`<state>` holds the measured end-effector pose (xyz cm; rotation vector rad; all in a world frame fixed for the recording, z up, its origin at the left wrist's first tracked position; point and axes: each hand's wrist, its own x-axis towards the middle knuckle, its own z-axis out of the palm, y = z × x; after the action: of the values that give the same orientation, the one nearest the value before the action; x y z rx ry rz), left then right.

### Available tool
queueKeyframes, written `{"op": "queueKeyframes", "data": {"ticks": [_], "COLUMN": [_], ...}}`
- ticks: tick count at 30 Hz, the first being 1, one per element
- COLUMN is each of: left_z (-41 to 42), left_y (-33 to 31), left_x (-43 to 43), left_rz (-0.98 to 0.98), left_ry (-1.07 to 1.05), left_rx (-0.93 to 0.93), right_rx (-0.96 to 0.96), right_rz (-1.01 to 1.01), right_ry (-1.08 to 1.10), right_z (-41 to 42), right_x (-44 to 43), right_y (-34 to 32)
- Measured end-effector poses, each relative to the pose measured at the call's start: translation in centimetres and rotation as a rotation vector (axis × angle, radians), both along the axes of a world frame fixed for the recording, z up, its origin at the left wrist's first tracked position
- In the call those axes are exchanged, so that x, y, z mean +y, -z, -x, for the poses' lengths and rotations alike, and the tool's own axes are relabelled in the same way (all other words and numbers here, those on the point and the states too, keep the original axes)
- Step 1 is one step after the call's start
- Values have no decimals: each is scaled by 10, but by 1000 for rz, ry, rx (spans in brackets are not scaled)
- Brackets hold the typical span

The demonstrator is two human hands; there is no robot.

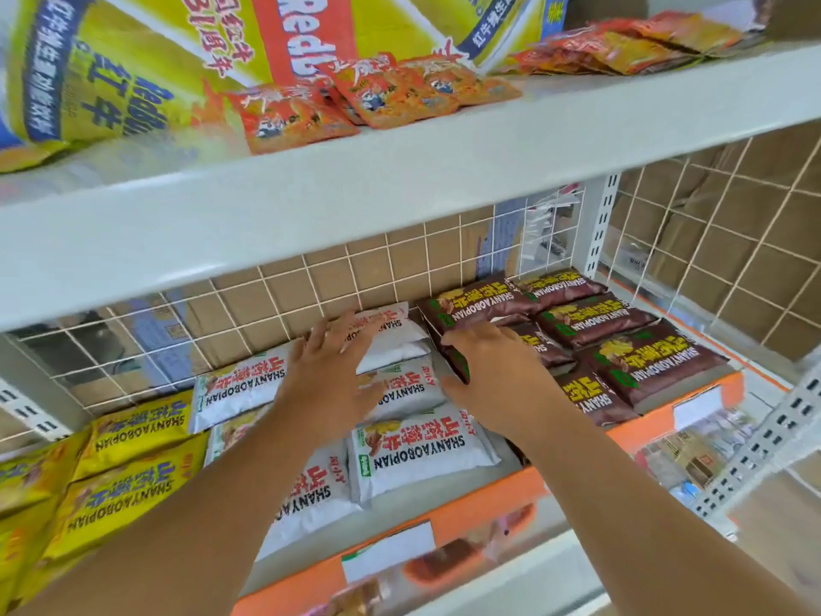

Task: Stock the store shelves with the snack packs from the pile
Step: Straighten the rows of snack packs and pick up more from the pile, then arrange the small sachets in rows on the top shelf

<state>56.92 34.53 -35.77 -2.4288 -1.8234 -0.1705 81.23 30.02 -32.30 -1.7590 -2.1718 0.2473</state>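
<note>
Yellow packs (133,482): lying flat at the left end of the middle shelf (657,426).
Left hand (328,375): released, fingers straight and spread, resting on the rear white pack (395,335).
White packs (422,455): flat in rows at mid-shelf.
Right hand (493,371): grasping the near edge of a tilted brown pack (471,304).
Brown packs (644,362): flat in rows at the shelf's right end.

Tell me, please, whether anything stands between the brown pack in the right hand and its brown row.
Nothing visible does. The right hand grips the brown pack tilted at the brown row's edge; the left hand rests on the neighbouring white packs.
</note>
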Motion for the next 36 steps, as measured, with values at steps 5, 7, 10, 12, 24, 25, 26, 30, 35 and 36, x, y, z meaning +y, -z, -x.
{"op": "queueKeyframes", "data": {"ticks": [5, 7, 10, 12, 24, 25, 26, 30, 35, 36], "left_z": [21, 29, 47, 61, 183, 194, 204, 242, 280, 287], "left_y": [-14, -22, -37, -56, -225, -238, -250, -291, -330, -336], "left_x": [-64, -97, -151, -187, -416, -434, -452, -519, -578, -584], "left_rz": [-5, -34, -61, -105, -507, -539, -573, -669, -746, -751], "left_ry": [-71, -99, -158, -192, -374, -395, -411, -485, -575, -591], "left_rx": [-72, -140, -257, -289, -235, -228, -214, -155, -101, -96], "right_rx": [-41, -83, -71, -29, 239, 247, 259, 362, 413, 409], "right_rz": [-43, -45, -31, -20, -303, -329, -347, -472, -555, -553], "right_ry": [-98, -146, -220, -279, -654, -674, -692, -803, -882, -900], "right_z": [29, 46, 72, 90, 226, 240, 254, 306, 351, 359], "right_x": [-24, -38, -68, -91, -249, -262, -276, -324, -364, -369], "right_y": [-17, -23, -32, -42, -177, -190, -204, -254, -299, -304]}}
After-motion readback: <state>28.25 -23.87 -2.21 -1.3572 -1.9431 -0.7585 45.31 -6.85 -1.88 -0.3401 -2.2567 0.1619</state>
